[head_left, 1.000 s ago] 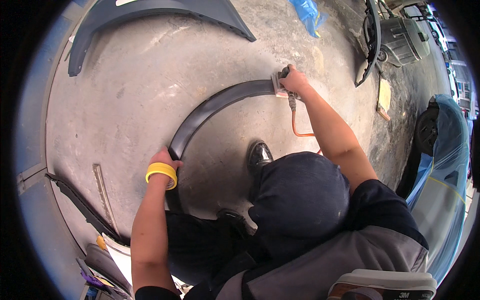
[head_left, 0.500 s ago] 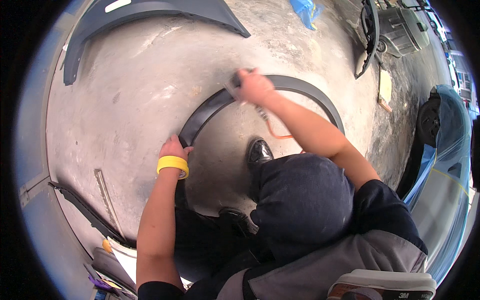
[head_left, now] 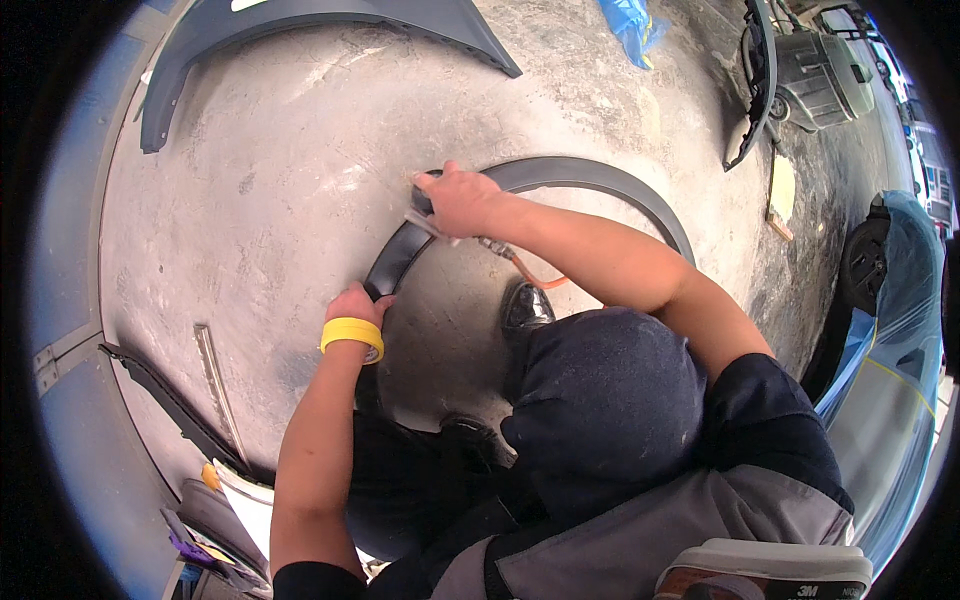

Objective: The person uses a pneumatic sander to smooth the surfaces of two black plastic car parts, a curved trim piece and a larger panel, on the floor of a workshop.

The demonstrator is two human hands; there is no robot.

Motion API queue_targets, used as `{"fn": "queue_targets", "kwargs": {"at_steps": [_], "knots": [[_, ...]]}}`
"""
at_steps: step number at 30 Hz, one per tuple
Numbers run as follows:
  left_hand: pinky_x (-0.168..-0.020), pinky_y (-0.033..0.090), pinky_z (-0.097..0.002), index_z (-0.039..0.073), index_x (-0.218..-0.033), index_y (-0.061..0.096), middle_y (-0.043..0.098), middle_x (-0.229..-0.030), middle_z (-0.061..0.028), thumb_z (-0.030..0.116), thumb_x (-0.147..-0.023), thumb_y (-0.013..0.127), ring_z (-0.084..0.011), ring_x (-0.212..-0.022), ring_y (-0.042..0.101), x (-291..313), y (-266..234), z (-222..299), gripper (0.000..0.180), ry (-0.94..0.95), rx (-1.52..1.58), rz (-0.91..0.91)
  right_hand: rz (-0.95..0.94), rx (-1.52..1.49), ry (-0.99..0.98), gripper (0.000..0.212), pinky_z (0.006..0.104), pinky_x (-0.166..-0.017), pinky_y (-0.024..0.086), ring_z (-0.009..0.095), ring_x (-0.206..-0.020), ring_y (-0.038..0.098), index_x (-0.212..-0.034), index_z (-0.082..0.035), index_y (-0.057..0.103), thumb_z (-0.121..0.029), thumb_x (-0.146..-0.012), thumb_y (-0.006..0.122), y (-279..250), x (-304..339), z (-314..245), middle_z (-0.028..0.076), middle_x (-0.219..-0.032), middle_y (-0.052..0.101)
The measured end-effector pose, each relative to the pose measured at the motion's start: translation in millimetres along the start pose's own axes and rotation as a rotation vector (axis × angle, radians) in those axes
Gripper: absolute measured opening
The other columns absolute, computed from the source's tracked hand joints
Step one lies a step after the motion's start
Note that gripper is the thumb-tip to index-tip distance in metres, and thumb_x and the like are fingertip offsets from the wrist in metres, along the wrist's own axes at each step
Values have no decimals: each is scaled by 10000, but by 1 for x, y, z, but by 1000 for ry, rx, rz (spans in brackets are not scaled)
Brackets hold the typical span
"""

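A dark, curved wheel arch trim [head_left: 600, 178] lies in front of me, bowed away from my body. My left hand [head_left: 358, 306] grips its left side, fingers closed around the strip. A roll of yellow masking tape [head_left: 347, 332] circles my left wrist. In my right hand [head_left: 462, 203] is an air sander [head_left: 424, 212], its flat pad against the upper left stretch of the trim. An orange air hose [head_left: 540, 280] with a metal fitting runs from the sander and disappears under my right forearm. My hand covers much of the tool's body.
A grey fender [head_left: 330, 14] lies on the concrete floor at the far left. Left of me are a metal strip [head_left: 217, 385] and a black trim piece [head_left: 170, 405]. A film-covered car part [head_left: 890, 370] and dark bin [head_left: 825, 80] stand right. My boot [head_left: 526, 304] sits inside the arch.
My right hand has moved the air sander leftward and down along the trim, closer to my left hand. The left hand keeps its grip. The whole view has shifted slightly.
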State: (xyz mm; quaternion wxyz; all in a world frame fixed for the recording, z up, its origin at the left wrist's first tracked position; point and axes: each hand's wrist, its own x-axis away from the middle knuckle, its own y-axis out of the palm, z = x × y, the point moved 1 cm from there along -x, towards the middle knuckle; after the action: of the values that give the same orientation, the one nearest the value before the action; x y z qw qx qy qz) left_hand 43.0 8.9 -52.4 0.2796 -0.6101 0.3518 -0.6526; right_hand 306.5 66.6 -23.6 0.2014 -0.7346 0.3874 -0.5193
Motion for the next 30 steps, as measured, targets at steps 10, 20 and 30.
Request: {"fn": "queue_targets", "kwargs": {"at_steps": [10, 20, 30], "knots": [[-887, 552, -467, -23, -1019, 657, 716, -1036, -244, 558, -860, 743, -414, -1000, 689, -1, -8, 9, 609, 26, 13, 33, 269, -60, 297, 698, 460, -1024, 516, 428, -1233, 600, -1498, -95, 447, -273, -858, 661, -22, 2, 147, 318, -1249, 636], [-929, 545, -459, -1, -1071, 644, 696, -1104, -241, 465, -827, 809, -390, -1060, 674, -16, -23, 48, 552, 103, 13, 132, 177, -104, 89, 708, 467, -947, 564, 447, -1131, 659, -1521, -161, 412, -251, -877, 691, 16, 33, 49, 340, -1396, 464], [-969, 547, -429, -7, -1181, 668, 705, -1212, -216, 376, -795, 856, -362, -1139, 679, 21, -34, 10, 576, -62, -194, -377, 475, -189, 581, 770, 479, -1000, 527, 429, -1132, 660, -1540, -156, 400, -344, -859, 708, -2, 28, 220, 320, -1264, 606]]}}
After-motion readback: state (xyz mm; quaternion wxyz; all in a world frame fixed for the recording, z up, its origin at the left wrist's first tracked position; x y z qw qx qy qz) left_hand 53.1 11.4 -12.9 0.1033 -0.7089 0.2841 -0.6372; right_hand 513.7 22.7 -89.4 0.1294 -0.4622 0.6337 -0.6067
